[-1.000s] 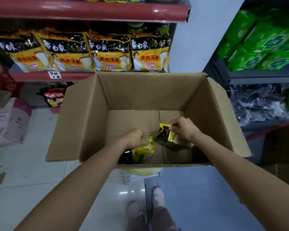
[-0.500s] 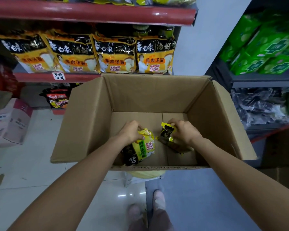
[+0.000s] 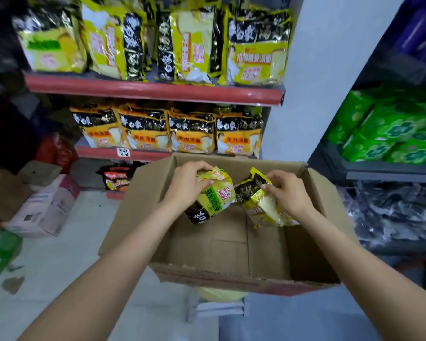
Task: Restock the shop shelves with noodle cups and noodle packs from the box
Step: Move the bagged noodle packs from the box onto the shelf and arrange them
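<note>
Above the open brown cardboard box, two crinkled yellow-and-black plastic noodle packs are held side by side: one is gripped at its top by the left hand, the other is pinched by the right hand. Both are tilted, long axes slanting towards the upper red-edged shelf, which lies ahead and above; the matching yellow packs are stocked there, and neither hand is judged clearly nearer
</note>
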Motion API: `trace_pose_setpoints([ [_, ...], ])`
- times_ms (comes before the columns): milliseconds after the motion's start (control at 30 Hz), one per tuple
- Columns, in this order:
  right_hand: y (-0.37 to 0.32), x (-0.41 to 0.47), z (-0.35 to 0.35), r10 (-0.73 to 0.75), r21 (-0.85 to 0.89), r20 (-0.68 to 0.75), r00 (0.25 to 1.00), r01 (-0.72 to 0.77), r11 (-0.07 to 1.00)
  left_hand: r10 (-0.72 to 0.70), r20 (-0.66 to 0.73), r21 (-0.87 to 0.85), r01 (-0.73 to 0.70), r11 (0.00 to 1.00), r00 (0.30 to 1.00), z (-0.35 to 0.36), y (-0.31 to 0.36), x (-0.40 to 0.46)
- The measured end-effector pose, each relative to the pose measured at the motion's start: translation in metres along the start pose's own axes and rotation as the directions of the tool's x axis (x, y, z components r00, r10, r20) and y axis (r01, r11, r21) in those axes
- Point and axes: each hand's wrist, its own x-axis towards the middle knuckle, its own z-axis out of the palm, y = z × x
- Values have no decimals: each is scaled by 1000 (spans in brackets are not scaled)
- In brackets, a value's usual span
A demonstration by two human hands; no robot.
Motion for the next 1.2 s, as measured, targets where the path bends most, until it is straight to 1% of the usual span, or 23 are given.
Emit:
trace_pose_setpoints([
  [167, -67, 22, -40, -176, 37, -117, 977, 182, 983, 42, -132, -20, -45, 999, 990, -61, 49, 5],
  [300, -127, 32, -65, -301, 12, -236, 924, 313, 950, 76, -260, 1, -79, 997, 963, -113, 68, 8],
  [400, -168, 41, -73, -364, -38, -304, 880, 370, 928, 81, -330, -20, -92, 996, 940, -149, 72, 12],
  [533, -232, 57, -64, -430, -88, -383, 818, 431, 898, 71, -433, -55, -105, 993, 899, -208, 54, 23],
  [700, -306, 84, -23, -508, -121, -505, 698, 525, 842, 74, -506, -92, -139, 986, 860, -284, 5, 49],
  [800, -347, 107, 8, -582, -199, -542, 606, 581, 789, 45, -527, -123, -128, 984, 848, -321, -21, 67],
  [900, -376, 136, 39, -654, -296, -530, 540, 605, 739, 30, -539, -124, -115, 986, 842, -345, -40, 84],
  [933, -379, 144, 51, -661, -318, -524, 538, 596, 737, 21, -533, -127, -105, 986, 846, -348, -46, 89],
  [1033, -372, 162, 83, -636, -400, -489, 597, 494, 772, -20, -488, -178, -77, 981, 873, -349, -66, 101],
  [1067, -368, 165, 91, -617, -426, -466, 634, 450, 785, -26, -472, -197, -77, 977, 881, -347, -71, 104],
  [1100, -364, 167, 97, -578, -427, -441, 686, 406, 808, -28, -463, -205, -77, 976, 886, -343, -77, 107],
  [1167, -358, 168, 103, -425, -405, -390, 817, 263, 876, -46, -461, -194, -49, 980, 886, -339, -82, 107],
  [1200, -356, 167, 104, -325, -392, -398, 858, 162, 906, -52, -456, -194, -43, 980, 888, -338, -84, 107],
])
